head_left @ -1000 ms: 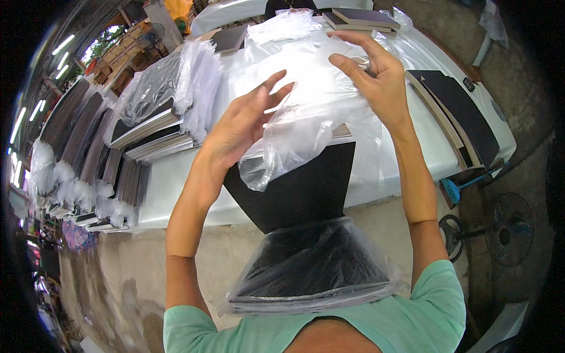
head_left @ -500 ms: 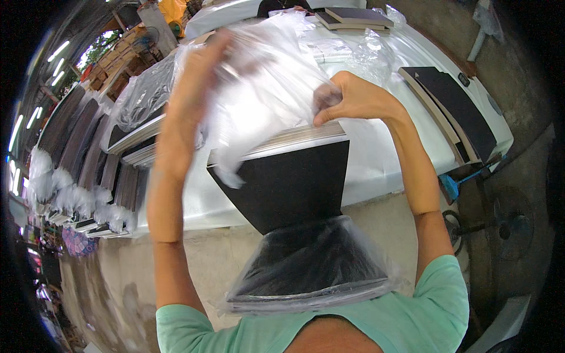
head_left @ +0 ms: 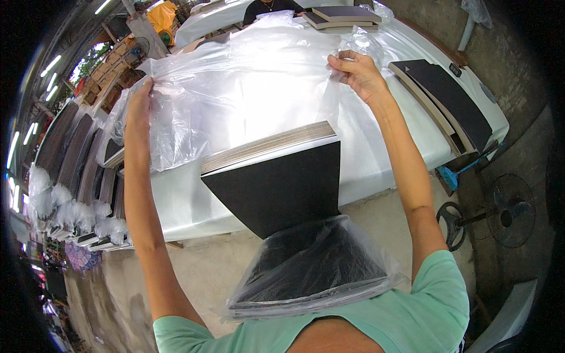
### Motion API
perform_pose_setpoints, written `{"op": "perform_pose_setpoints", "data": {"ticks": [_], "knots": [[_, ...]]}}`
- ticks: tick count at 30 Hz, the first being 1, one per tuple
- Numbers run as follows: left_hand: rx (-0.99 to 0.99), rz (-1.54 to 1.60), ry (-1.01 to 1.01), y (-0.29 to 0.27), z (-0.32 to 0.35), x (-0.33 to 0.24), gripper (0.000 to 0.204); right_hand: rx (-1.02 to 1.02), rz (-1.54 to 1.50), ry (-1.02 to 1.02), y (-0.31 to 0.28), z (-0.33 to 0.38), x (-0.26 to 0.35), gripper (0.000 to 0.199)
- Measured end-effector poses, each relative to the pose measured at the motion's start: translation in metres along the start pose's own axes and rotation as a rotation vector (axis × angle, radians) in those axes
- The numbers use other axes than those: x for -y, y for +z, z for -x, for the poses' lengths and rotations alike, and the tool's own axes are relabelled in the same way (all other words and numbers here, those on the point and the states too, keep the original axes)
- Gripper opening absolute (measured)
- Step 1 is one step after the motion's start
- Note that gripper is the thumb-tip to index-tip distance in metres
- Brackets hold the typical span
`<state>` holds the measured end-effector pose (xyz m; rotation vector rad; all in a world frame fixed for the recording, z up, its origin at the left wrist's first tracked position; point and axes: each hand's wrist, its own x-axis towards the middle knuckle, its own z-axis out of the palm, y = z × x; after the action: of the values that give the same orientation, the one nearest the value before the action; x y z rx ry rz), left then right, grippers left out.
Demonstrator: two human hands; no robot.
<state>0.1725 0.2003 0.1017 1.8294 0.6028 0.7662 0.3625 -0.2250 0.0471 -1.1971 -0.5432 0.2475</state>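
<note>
A clear plastic bag (head_left: 194,117) is stretched wide over the table. My left hand (head_left: 141,97) is closed on its left edge, the fingers partly hidden. At the right edge, my right hand (head_left: 362,73) pinches the film between thumb and fingers. Below and between my hands, a thick black book-like block (head_left: 282,185) stands tilted at the table's front edge, its layered beige page edges facing up. Against my body rests another black block wrapped in clear plastic (head_left: 318,259), just below the bare one. Neither hand touches the blocks.
Rows of plastic-wrapped blocks (head_left: 73,147) line the left. Black-covered blocks lie at the right (head_left: 450,100) and far end (head_left: 344,15) of the white-covered table (head_left: 376,170). A person (head_left: 271,9) sits across. A fan (head_left: 511,210) and blue brush (head_left: 450,176) are at right.
My hands have moved apart, the left outward and down, the right up and outward. The bunched, blurred plastic bag is now spread wide between them. The blocks have barely moved.
</note>
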Motion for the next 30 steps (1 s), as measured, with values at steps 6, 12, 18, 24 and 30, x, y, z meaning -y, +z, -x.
{"op": "perform_pose_setpoints", "data": {"ticks": [6, 12, 18, 24, 30], "knots": [[-0.405, -0.780, 0.810, 0.037, 0.044, -0.006, 0.042, 0.030, 0.040, -0.162, 0.026, 0.017, -0.002, 0.045], [0.345, -0.101, 0.574, 0.149, 0.190, -0.058, 0.056, 0.139, 0.235, -0.319, 0.086, 0.050, 0.014, 0.042], [0.401, 0.237, 0.369, 0.166, 0.183, -0.058, 0.052, 0.197, 0.482, -0.572, 0.111, 0.070, 0.017, 0.063], [0.247, -0.071, 0.542, 0.156, 0.179, -0.053, 0.040, 0.172, 0.594, -0.508, 0.095, 0.064, 0.024, 0.067], [0.173, -0.171, 0.604, 0.145, 0.187, -0.060, 0.040, 0.182, 0.680, -0.676, 0.095, 0.063, 0.025, 0.070]]}}
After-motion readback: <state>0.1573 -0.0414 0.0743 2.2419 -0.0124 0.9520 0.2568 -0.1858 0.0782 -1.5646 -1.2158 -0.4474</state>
